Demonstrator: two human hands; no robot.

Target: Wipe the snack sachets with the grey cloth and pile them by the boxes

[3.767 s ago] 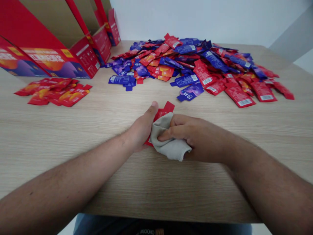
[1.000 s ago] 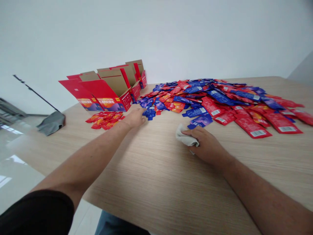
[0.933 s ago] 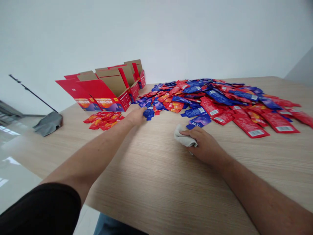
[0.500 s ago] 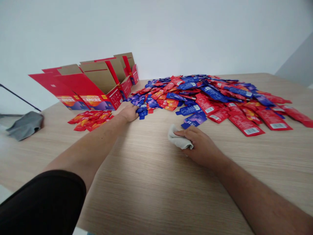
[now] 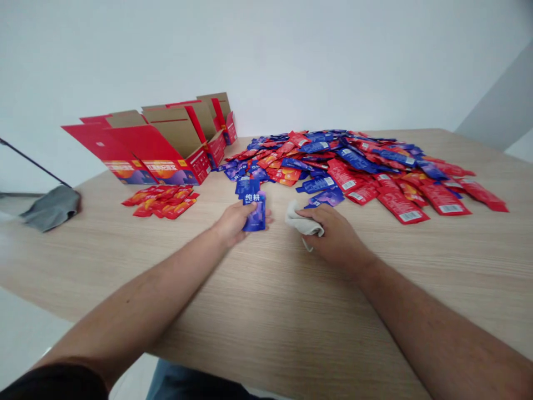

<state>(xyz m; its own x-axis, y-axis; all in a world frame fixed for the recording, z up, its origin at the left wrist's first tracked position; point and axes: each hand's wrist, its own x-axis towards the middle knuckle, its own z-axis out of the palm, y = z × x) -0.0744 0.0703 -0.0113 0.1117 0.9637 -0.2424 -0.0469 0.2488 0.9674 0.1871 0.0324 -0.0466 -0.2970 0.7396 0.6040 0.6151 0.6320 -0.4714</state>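
Observation:
My left hand (image 5: 236, 223) holds a blue-purple pouch (image 5: 255, 214), its thumb on the printed front and its fingers behind. The pouch stands nearly upright with its spout end away from me. To the right, my right hand (image 5: 333, 230) is closed on a crumpled pale grey cloth (image 5: 302, 220), a little above the table. The cloth and the pouch are apart. Beyond both hands spreads a heap of red and blue pouches (image 5: 310, 161). A blue-purple pouch (image 5: 327, 196) lies just past my right hand. Some right-hand fingers are hidden behind the cloth.
Several open red cartons (image 5: 175, 172) stand at the back left. In front of them lies a small group of red pouches (image 5: 160, 201). A grey cloth-like piece (image 5: 52, 208) hangs at the table's left edge beside a dark pole (image 5: 35, 162). A white wall (image 5: 266, 61) rises behind.
Earlier, the cloth was pressed on a red pouch in my left hand. That hand then reached to the heap's left side and has come back with a blue-purple pouch. The right hand keeps the cloth.

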